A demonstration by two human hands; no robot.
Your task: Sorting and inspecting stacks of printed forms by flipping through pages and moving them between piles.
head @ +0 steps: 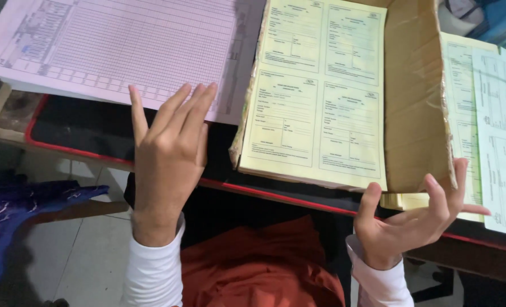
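While both hands hover open and empty, left hand (167,153) fingers spread (over black desk edge) near pink gridded sheet (122,45), right hand (412,219) beside yellow printed form stack (315,96) in brown cardboard box (415,96).

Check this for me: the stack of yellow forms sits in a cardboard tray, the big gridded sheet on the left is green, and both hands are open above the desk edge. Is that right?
Not quite. The head view shows the gridded sheet is pale pink, not green. The rest holds: the yellow forms sit in the cardboard tray, and the left hand and right hand are both open above the desk edge.
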